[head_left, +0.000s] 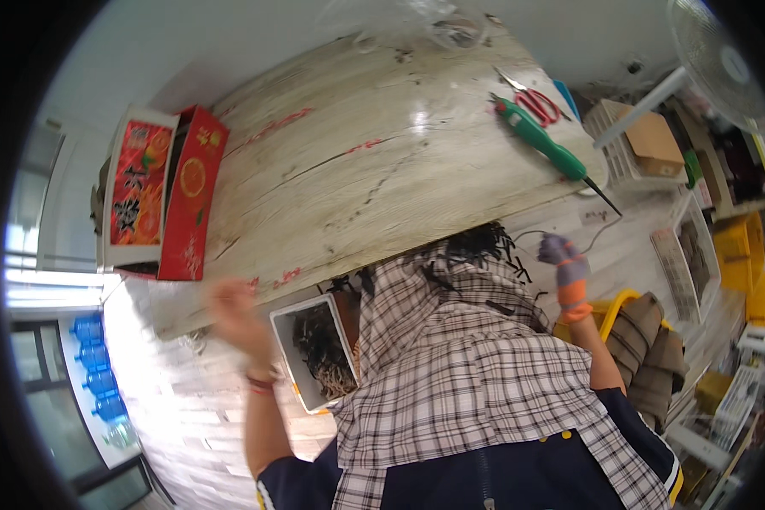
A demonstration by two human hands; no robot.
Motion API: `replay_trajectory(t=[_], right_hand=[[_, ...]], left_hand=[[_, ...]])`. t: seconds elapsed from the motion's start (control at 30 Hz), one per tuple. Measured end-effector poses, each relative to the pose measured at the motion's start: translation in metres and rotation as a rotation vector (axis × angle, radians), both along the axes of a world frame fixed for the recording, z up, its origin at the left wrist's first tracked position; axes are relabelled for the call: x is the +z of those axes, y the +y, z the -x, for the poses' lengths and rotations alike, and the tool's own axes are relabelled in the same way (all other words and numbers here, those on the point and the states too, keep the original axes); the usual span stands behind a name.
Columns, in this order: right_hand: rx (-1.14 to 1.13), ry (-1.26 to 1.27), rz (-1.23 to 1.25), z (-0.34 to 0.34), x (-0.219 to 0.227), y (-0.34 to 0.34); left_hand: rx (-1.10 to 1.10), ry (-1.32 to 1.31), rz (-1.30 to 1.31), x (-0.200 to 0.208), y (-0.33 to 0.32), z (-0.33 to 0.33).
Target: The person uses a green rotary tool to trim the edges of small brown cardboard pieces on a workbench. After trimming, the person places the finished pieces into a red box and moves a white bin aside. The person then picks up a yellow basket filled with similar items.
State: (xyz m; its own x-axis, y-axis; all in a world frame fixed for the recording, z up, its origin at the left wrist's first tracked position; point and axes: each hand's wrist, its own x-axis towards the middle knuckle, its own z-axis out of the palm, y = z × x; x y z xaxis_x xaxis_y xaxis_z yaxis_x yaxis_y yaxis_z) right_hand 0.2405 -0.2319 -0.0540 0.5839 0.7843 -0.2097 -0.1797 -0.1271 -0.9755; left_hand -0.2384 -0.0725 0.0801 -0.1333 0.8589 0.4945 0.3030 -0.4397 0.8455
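Observation:
My left hand (240, 319) is bare and smeared by motion, so its fingers cannot be read. It is raised at the table's front left edge, beside a white bin (286, 355) of dark strips. My right hand (566, 270), in a purple and orange glove, is off the table's edge to the right of my lap. Its fingers look curled in; whatever they may hold is hidden. Short black strips (482, 244) lie heaped on my checked apron (459, 374) against the table (331, 183). A green corded hand tool (540, 138) rests at the table's right, next to red-handled scissors (535, 104).
A red and white carton (197, 200) stands at the table's left end. Clear plastic (425, 17) lies at the far edge. To my right are a yellow basket (608, 313) with brown cloth (642, 344), white crates (693, 263) and a fan (722, 64).

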Motion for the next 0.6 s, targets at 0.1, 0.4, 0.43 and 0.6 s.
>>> replay_trajectory(t=[0.1,0.4,0.43,0.6], right_hand=[[0.298,-0.198,0.272,0.015,-0.038,0.005],[0.502,-0.192,0.34,0.065,-0.003,0.073],[0.393,-0.248,0.114,0.071,-0.003,0.063],[0.478,-0.453,-0.044,0.106,0.026,0.038]], left_hand=[[-0.522,0.375,0.223,-0.023,-0.048,-0.114],[-0.636,0.815,0.214,-0.081,-0.058,-0.251],[-0.658,0.778,0.132,-0.084,-0.057,-0.255],[-0.829,0.555,0.186,-0.091,-0.054,-0.24]])
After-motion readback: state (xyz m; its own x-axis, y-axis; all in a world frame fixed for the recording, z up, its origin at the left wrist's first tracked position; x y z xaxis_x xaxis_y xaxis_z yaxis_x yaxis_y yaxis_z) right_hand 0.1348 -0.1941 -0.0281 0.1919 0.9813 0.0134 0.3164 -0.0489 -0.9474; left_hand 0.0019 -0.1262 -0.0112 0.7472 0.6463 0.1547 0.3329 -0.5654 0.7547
